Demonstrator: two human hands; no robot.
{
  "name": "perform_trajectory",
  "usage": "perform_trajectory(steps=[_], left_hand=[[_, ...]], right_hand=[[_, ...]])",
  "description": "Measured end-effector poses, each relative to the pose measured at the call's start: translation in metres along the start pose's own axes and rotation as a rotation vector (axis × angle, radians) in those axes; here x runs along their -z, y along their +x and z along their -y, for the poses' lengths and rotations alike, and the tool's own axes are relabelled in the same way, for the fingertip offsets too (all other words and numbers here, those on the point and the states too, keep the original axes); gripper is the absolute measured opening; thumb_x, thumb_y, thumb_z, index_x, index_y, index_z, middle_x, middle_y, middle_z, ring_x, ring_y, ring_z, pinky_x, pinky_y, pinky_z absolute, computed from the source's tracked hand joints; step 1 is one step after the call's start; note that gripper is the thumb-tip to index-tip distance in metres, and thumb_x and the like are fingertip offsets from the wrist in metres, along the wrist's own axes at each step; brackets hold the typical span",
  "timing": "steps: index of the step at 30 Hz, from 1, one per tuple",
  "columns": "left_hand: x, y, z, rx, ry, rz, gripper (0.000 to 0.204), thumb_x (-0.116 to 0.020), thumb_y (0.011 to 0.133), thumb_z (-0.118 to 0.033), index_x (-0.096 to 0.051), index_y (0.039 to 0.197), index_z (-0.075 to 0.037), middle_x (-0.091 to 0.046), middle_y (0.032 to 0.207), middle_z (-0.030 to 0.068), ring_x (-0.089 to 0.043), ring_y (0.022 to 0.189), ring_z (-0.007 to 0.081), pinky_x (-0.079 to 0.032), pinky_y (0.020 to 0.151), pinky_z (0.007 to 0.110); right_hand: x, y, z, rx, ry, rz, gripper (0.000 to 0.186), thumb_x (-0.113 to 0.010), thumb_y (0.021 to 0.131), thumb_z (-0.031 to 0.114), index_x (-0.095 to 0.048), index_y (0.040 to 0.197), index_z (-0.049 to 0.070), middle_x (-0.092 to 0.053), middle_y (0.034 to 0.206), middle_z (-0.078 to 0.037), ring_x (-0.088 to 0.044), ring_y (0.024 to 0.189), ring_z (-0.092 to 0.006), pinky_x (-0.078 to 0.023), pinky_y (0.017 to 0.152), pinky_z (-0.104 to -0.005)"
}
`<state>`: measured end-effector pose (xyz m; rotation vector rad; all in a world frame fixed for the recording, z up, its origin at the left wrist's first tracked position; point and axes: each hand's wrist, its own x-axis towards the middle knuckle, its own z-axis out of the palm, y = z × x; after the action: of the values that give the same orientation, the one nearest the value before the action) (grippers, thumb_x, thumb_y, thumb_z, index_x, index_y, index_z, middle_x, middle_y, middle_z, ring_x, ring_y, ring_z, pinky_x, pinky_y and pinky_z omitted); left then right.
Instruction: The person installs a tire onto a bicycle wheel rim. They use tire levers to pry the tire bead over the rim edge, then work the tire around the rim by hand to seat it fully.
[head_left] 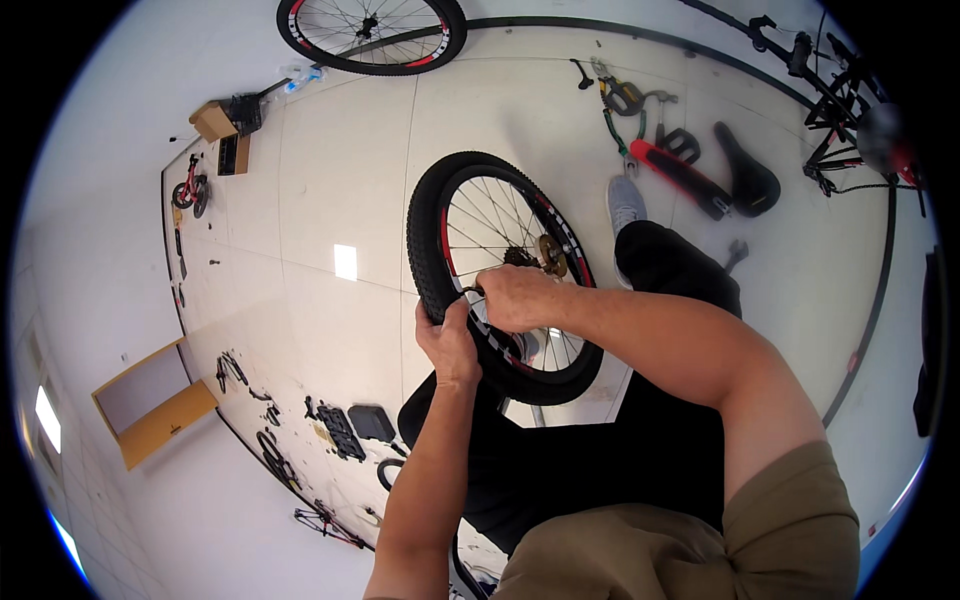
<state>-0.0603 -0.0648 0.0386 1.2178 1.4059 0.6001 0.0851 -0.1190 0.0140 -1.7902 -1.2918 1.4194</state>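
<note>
A bicycle wheel [427, 235] with a knobby black tyre stands tilted between my legs. Its black rim carries red and white markings, and a sprocket cluster [517, 257] and a brake disc [552, 258] sit at the hub. My left hand [449, 345] is closed around the tyre's near left side, thumb up by the rim. Just above it, my right hand [517, 297] is a fist at the rim's edge, over the spokes. A small dark curved end [471, 291] sticks out of that fist toward the tyre; the rest of it is hidden by the fingers.
Beyond my shoe [626, 203] lie a black saddle [748, 172], a red and black piece [682, 180], a pedal [682, 146], a hammer [660, 112] and a wrench [737, 254]. Another wheel [400, 69] rests at the far wall. A toolbox [341, 432] lies left.
</note>
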Motion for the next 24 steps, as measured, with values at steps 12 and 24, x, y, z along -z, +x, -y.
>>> perform_trajectory(steps=[12, 24], left_hand=[[-0.003, -0.011, -0.017, 0.000, -0.018, -0.027, 0.027, -0.070, 0.084, -0.005, -0.060, 0.108, 0.002, -0.063, 0.090, 0.0028, -0.056, 0.076, 0.0102, -0.048, 0.069, 0.026], [-0.008, 0.020, -0.026, -0.324, 0.370, 0.002, 0.036, -0.071, 0.083, -0.004, -0.056, 0.114, 0.006, -0.064, 0.089, 0.0066, -0.059, 0.074, 0.0122, -0.050, 0.066, 0.028]], right_hand=[[0.009, -0.005, 0.000, 0.073, -0.018, -0.001, 0.030, -0.057, 0.080, 0.006, -0.068, 0.106, -0.003, -0.071, 0.101, -0.028, -0.070, 0.098, -0.0443, -0.054, 0.088, -0.0514], [0.012, 0.019, 0.001, 0.117, 0.047, -0.226, 0.022, -0.058, 0.086, 0.014, -0.068, 0.101, 0.001, -0.072, 0.096, -0.025, -0.070, 0.094, -0.0425, -0.054, 0.085, -0.0524]])
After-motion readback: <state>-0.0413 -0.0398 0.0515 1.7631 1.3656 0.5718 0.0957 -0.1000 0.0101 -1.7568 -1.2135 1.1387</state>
